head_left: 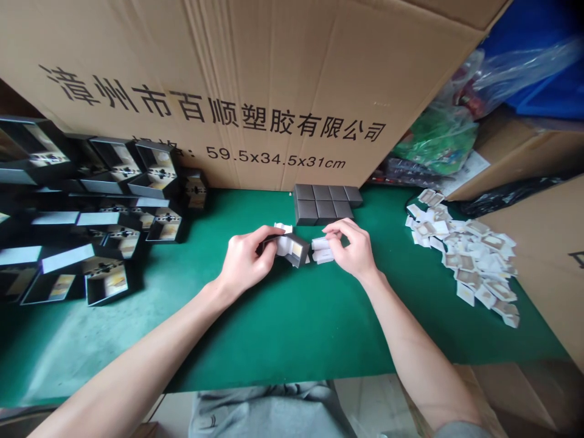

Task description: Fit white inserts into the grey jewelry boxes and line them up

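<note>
In the middle of the green table, my left hand [250,255] is closed around a small dark hinged box [298,252], which stands open with its pale inside showing. Just to its right, my right hand [353,244] pinches a white folded insert [322,250] between thumb and fingers. A narrow gap separates the insert from the box. Behind both hands, several shut dark boxes [317,210] sit side by side in a tight block. My fingers cover part of the box and part of the insert.
Many open dark boxes [107,283] are stacked and spread at the left. A loose heap of white inserts [479,255] lies at the right. A large cardboard carton [255,67] walls off the table's back. Plastic bags [438,137] and another carton [542,231] stand at the right.
</note>
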The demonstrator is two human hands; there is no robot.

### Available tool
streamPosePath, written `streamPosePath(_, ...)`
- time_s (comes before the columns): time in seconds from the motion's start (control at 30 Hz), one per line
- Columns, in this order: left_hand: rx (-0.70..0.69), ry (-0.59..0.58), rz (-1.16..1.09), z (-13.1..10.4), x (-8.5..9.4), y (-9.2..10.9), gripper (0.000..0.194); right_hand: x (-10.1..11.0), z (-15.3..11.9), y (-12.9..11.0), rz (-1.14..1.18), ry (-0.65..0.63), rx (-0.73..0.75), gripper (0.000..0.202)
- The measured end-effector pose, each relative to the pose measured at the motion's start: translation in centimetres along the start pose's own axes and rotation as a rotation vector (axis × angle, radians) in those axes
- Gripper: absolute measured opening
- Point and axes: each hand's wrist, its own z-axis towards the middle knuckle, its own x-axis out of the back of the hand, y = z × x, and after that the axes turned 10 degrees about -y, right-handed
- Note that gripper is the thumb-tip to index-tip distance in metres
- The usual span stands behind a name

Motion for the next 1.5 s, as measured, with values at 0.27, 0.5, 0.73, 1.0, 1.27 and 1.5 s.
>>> streamPosePath(0.27, 0.022, 0.009, -0.005, 0.0, 0.1, 0.0, 0.028, 1.8, 0.0, 0.7, 0.074, -0.406, 0.04, 0.054)
streamPosePath(0.5, 0.082, 0.031, -0.003, 0.1, 0.1, -0.1, 0.029, 1.5, -0.2, 0.4, 0.008, -0.527, 0.014, 0.07)
streamPosePath(0.73, 0.099, 0.035, 0.003, 0.2, 0.2, 0.2, 0.028, 0.0, 0.0, 0.9, 0.016, -0.31, 0.147, 0.055)
streamPosePath(1.0, 0.093, 0.021, 0.001, 0.2, 0.2, 0.1, 0.029, 0.4, 0.0, 0.0, -0.084, -0.097, -0.014, 0.023)
streamPosePath(1.27, 0.101, 0.02, -0.006, 0.3, 0.2, 0.2, 0.029, 0.3, -0.3, -0.2, -0.209, -0.339, -0.06, 0.034)
streamPosePath(1.5, 0.132, -0.014, -0.029, 0.1, 0.1, 0.0, 0.03, 0.3, -0.3, -0.9, -0.181, -0.417, 0.092, 0.06)
